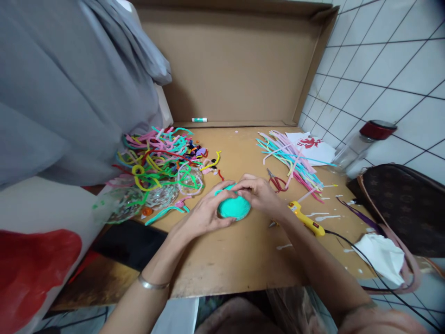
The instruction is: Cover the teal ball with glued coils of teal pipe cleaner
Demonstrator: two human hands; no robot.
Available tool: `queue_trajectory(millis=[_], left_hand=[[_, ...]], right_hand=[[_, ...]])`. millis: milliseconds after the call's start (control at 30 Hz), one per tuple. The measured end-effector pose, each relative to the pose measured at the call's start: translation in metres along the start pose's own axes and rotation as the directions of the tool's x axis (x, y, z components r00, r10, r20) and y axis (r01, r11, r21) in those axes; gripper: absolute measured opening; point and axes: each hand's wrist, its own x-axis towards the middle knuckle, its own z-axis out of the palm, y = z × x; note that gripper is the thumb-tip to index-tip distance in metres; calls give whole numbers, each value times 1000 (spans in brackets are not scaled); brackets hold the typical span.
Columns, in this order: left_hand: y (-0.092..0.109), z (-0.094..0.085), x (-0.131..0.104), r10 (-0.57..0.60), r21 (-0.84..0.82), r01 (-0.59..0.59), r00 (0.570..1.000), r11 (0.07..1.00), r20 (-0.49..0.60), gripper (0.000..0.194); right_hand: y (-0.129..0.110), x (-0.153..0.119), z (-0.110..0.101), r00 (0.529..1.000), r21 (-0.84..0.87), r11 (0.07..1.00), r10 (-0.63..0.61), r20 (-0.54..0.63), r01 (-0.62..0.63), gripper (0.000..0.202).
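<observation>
A turquoise fuzzy ball (235,208) sits just above the wooden table in the middle of the head view. My left hand (208,208) is curled round its left side, thumb below and fingers on top. At its upper edge my right hand (256,191) pinches with thumb and fingertips; the exact spot is partly hidden by the fingers. Red-handled pliers (278,182) lie just beyond my right hand. Beside my right forearm rests a yellow glue gun (308,220) with a black cord.
Tangled colourful pipe cleaners (156,155) are heaped at left, behind a black flat object (130,243). Straight pipe cleaners (295,160) lie at right near a clear bottle (358,146), brown handbag (406,208) and crumpled tissue (378,255). A cardboard wall (236,65) stands behind.
</observation>
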Motion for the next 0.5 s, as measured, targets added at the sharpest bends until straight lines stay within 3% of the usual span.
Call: queue_trajectory(millis=[167,500], left_hand=[[-4,1,0,-12,-1,12,1000,1000,13,46],[-5,-1,0,-36,-9,35,999,999,0,47]], right_hand=[[3,-4,4,997,39,997,61,-47,-59,23],[13,-6,-8,979,290,942,196,-58,-172,27]])
